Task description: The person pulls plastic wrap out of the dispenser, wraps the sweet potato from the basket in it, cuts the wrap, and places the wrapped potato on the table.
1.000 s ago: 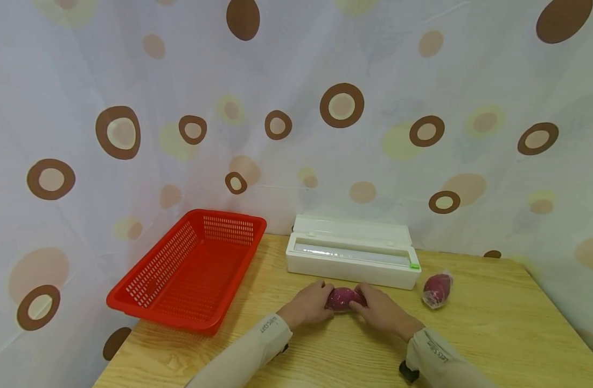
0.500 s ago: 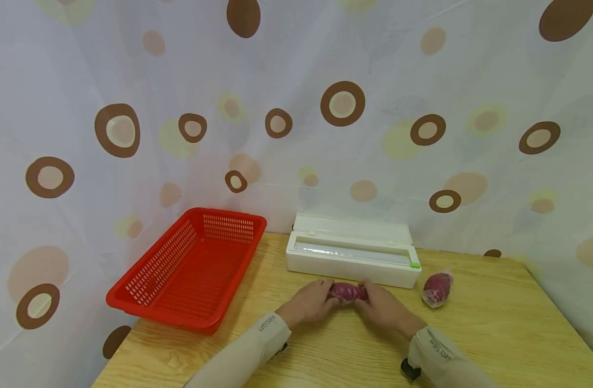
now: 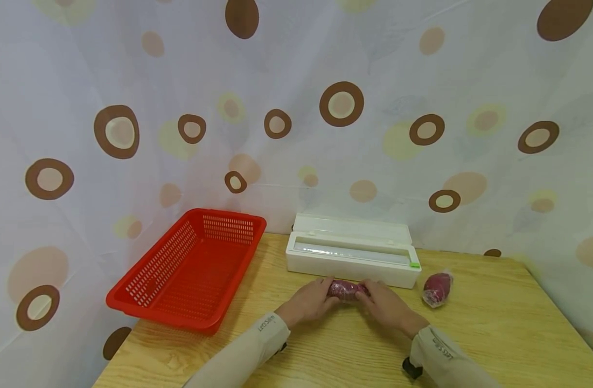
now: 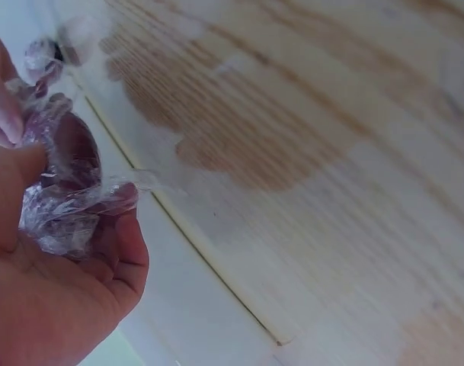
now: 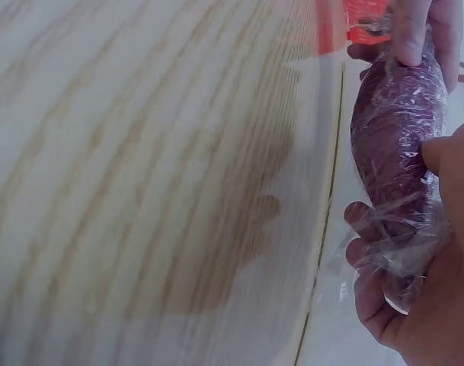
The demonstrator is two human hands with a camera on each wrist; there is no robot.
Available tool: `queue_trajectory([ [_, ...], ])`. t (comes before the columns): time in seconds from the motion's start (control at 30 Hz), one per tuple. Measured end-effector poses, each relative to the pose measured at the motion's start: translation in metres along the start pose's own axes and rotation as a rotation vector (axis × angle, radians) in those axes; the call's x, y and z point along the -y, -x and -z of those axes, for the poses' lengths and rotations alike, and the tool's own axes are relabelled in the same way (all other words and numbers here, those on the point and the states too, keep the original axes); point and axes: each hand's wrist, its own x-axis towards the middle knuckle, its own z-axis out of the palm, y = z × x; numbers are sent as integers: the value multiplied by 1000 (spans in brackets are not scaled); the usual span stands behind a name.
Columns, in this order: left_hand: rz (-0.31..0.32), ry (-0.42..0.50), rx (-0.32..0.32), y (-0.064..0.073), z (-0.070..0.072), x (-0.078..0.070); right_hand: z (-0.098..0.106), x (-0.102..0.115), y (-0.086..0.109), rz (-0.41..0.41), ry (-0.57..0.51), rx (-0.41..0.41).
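A purple sweet potato wrapped in crinkled clear film lies lengthwise between both hands, in front of a white cling film box. My left hand grips its left end, fingers curled over the film. At the other end, my right hand holds it with bent fingers and a thumb on its side. Close up in the right wrist view, the wrapped sweet potato shows loose film bunched near its ends. The left wrist view shows film gathered in the palm of the left hand.
The cling film box stands with its lid raised, a clear roll inside and a green slider at its right. Another film-wrapped purple sweet potato lies to the right. A red basket sits at the left on the wooden table.
The sweet potato has turned between my hands and sits slightly farther from me, with more of its length lying straight across. Both hands keep hold of its ends.
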Motion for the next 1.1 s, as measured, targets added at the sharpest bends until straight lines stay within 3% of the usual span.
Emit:
queue_trajectory([
  [0.27, 16, 115, -19, -3, 3, 1, 2, -1, -1, -15, -24, -38],
  [0.5, 138, 326, 23, -3, 8, 0, 3, -3, -4, -2, -116, -68],
  [0.7, 175, 343, -2, -2, 12, 0, 2, -5, -4, 10, -141, -64],
  [0.93, 143, 422, 8, -3, 10, 1, 1, -2, -3, 46, -134, -84],
  [1.1, 44, 322, 44, -4, 8, 2, 3, 1, -2, 11, -138, -80],
])
